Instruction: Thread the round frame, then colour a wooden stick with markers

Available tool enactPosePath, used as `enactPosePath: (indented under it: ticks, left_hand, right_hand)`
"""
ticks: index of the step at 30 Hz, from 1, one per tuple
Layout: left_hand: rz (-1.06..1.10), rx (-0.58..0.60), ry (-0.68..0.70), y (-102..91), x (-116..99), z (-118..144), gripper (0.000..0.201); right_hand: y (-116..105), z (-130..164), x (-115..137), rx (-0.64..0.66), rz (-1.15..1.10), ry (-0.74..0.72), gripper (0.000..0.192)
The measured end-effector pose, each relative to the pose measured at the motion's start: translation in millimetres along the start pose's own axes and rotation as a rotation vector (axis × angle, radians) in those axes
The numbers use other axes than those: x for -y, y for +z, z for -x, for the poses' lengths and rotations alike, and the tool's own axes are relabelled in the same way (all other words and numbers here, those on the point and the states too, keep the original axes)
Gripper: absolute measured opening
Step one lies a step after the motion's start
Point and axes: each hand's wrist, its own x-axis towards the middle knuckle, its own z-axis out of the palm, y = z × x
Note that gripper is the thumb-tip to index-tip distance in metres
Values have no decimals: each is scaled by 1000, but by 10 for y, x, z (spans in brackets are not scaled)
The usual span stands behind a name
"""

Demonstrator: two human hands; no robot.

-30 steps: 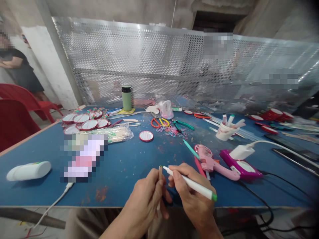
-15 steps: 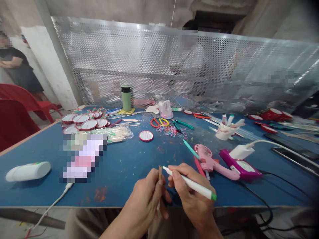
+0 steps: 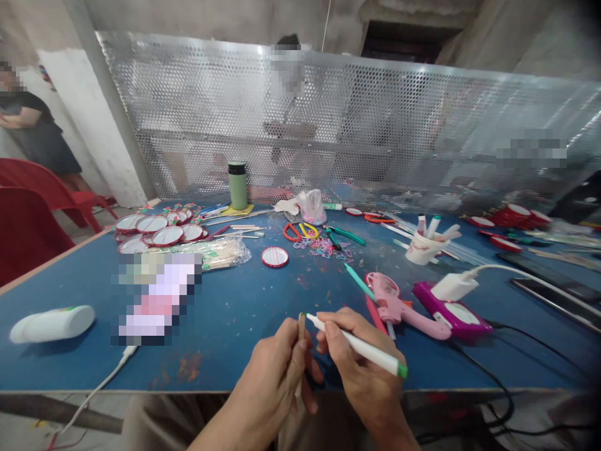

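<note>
1. A thin wooden stick (image 3: 301, 338) was pinched upright in the left hand (image 3: 275, 382), over the near edge of the blue table (image 3: 225, 313).
2. A white marker (image 3: 357, 346) with a green end was gripped in the right hand (image 3: 359, 369), its tip touching the top of the stick.
3. The step in hand was judged to be marking the stick's tip.
4. A steady stick and light pen strokes were judged necessary next.
5. A pink glue gun (image 3: 399, 305) lay nearby on the right.

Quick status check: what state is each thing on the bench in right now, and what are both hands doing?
Left hand: shut on stick, held upright.
Right hand: shut on marker, uncapped, tip at stick's top.
Glue gun: lying on its side.
Flask: upright, capped.
Cup: upright, holding sticks.
White bottle: lying down.
</note>
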Motion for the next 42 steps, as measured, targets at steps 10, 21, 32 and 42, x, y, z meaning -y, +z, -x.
enactPosePath:
  ticks: [10,21,32,42]
  left_hand:
    - [-5,5,0,-15,-16,2,33]
    - [-6,10,-8,-5,-38,9,34]
    - [12,0,6,-9,-17,7,32]
    - [37,13,-12,-13,16,-2,32]
  right_hand:
    - [2,2,-1,-19,27,-12,15]
    - [3,3,12,-17,26,6,14]
    - [-8,-2,23,5,36,3,14]
    - [-4,-2,18,15,32,4,15]
